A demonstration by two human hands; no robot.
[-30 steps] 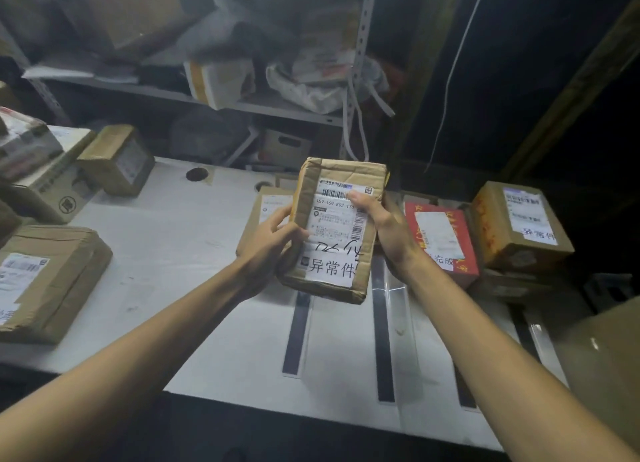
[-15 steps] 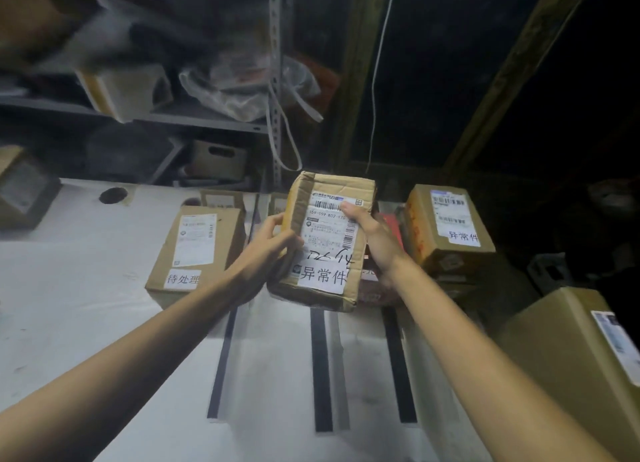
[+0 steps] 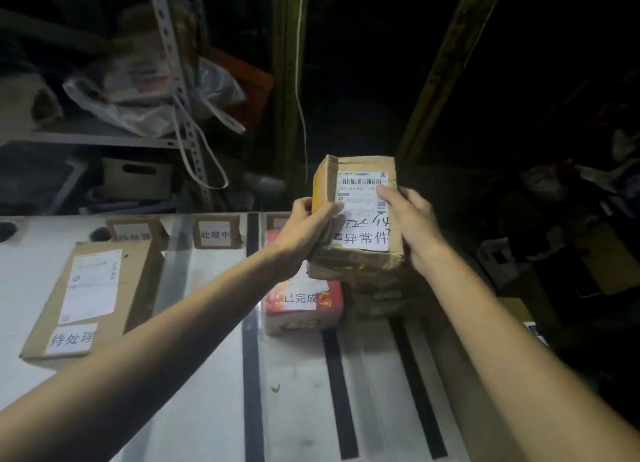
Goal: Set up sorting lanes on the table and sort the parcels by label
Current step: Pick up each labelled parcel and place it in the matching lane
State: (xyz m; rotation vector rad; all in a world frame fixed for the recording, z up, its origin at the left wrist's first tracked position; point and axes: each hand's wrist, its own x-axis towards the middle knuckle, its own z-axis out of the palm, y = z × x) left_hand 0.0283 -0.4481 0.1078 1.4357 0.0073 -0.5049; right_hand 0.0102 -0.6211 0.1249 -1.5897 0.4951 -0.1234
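Sorting under way: left grip (image 3: 304,227) and right grip (image 3: 414,221) clasp the parcel (image 3: 362,216) (label 异常件); next, likely, lower it squarely onto the stack (image 3: 377,290) just below

Table (image 3: 207,409): white with black tape stripes (image 3: 251,375). Held parcel (image 3: 360,264): brown, white label (image 3: 363,219), black barcode (image 3: 362,181). Red parcel (image 3: 329,307): white sticker (image 3: 299,298). Box (image 3: 138,288) near left edge: brown, white labels (image 3: 91,285).
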